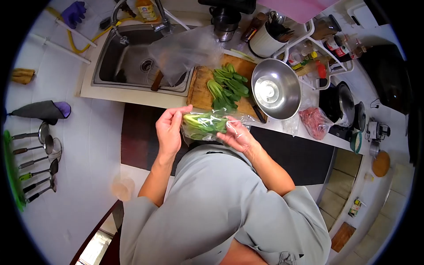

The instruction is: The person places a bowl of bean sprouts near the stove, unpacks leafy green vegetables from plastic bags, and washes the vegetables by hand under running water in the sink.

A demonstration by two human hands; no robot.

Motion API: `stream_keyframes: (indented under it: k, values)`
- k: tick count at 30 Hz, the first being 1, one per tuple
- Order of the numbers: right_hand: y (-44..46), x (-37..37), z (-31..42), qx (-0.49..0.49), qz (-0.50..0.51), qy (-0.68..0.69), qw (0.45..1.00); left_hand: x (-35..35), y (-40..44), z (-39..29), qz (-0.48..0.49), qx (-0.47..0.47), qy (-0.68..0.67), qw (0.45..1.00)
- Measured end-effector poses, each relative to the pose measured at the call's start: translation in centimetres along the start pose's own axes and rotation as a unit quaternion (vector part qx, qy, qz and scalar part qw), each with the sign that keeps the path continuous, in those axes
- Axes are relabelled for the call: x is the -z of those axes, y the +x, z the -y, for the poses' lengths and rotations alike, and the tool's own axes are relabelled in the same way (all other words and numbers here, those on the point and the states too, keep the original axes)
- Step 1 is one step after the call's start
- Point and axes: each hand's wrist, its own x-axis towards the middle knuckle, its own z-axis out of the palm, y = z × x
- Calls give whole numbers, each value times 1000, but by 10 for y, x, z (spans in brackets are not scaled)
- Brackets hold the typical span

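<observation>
In front of my body is a clear plastic bag of leafy greens (201,125), which look like bok choy. My left hand (168,132) is at the bag's left end, fingers bent and closed on its edge. My right hand (238,136) grips the other side of the bag, thumb and fingers on the film. Just beyond it, loose leafy greens (229,86) lie on a wooden cutting board (201,84). A knife with a dark handle (259,114) rests at the board's right front edge.
Left of the board is a steel sink (128,55), partly covered by a crumpled plastic bag (181,53). On the right stand a metal bowl (276,88) and bagged raw meat (316,123). A utensil holder (265,40) and bottle rack (320,59) line the back.
</observation>
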Motion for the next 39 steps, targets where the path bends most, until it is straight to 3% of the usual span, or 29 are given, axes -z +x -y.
stream_keyframes:
  k: [2, 4, 6, 8, 10, 12, 17, 20, 22, 24, 26, 30, 34, 35, 37, 38, 39]
  values:
    - [3, -7, 9, -17, 2, -19, 1000, -7, 5, -6, 11, -38, 74, 996]
    - [2, -11, 14, 1, -106, -69, 992, -16, 8, -10, 0, -69, 126, 990]
    - [5, -6, 20, 5, -118, -54, 992, -23, 11, -13, -11, -102, 177, 979]
    - [2, -8, 29, 36, -143, -80, 986, -27, 11, -17, -22, -85, 37, 995]
    - [-2, -9, 36, 38, -143, -92, 985, -30, 15, -22, -16, -101, -15, 995]
    - [-2, -3, 41, 79, -81, -153, 982, -28, 18, -30, -17, -70, -85, 994]
    - [-11, -19, 60, 95, -106, -106, 984, -2, 34, -23, -87, -23, -218, 972]
    - [-8, -4, 72, 101, -89, -104, 985, 25, 45, -13, -159, 1, -278, 947]
    - [-8, -10, 86, 102, -112, -112, 982, 45, 49, -10, -221, 61, -398, 888]
    - [-6, -10, 100, 122, -115, -111, 980, 74, 51, -5, -219, 76, -417, 879]
    - [-1, -4, 116, 142, -111, -112, 977, 91, 45, -8, -219, 102, -517, 821]
    - [7, -17, 134, 176, -105, -110, 973, 118, 35, -19, -248, 60, -539, 803]
    - [56, 22, 108, 226, -101, -109, 963, 141, 23, -22, -197, 62, -574, 793]
    - [66, 30, 95, 221, -164, -176, 945, 145, 17, -22, -145, 68, -569, 807]
    - [72, 46, 77, 180, -285, -317, 887, 140, 14, -24, -187, 67, -569, 798]
    - [75, 69, 67, 173, -290, -367, 867, 135, 14, -26, -228, 65, -569, 787]
    - [71, 84, 58, 244, -268, -482, 798, 129, 12, -27, -227, 65, -570, 787]
